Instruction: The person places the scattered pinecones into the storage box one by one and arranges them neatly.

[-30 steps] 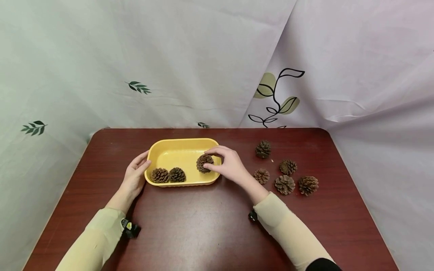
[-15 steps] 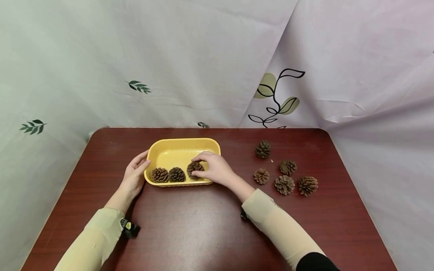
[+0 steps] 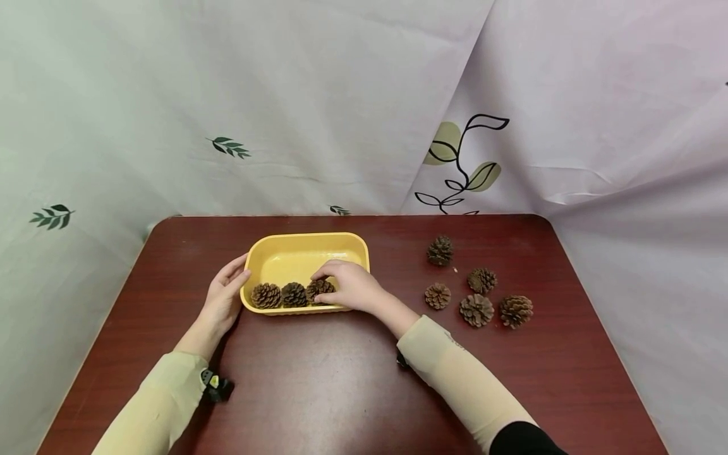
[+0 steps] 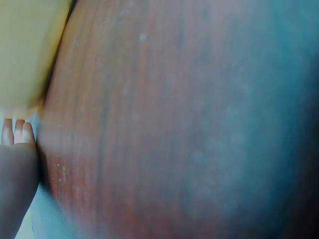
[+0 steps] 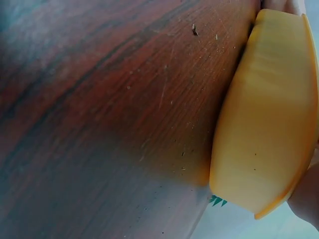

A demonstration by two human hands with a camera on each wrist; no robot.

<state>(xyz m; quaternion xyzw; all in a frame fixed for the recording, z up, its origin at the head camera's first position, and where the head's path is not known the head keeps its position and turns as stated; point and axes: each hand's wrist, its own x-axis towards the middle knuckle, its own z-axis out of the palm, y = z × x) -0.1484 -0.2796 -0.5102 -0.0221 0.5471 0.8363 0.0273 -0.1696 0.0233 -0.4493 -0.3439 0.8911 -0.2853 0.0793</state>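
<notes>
A yellow oblong tray (image 3: pixel 301 243) lies on the table, with a row of three pine cones along its near side. The left one (image 3: pixel 266 296) and the middle dark one (image 3: pixel 294 294) sit side by side. My right hand (image 3: pixel 352 285) reaches over the tray and pinches the third pine cone (image 3: pixel 320 289) between thumb and fingers, close beside the middle one. My left hand (image 3: pixel 225 297) holds the tray's left end, thumb at the rim. In the left wrist view, the fingertips (image 4: pixel 19 130) meet the tray's end. The right wrist view shows the tray's outer wall (image 5: pixel 264 109), hiding the cones.
Right of the tray, several loose pine cones lie on the dark red table (image 3: pixel 341 373), among them a far one (image 3: pixel 440 251) and a large one (image 3: pixel 516 311) at the right. A pale curtain (image 3: pixel 318 114) hangs behind the table.
My right hand has moved left and toward the near side of the tray, bringing its pine cone down beside the middle one. The left hand has stayed at the tray's end.
</notes>
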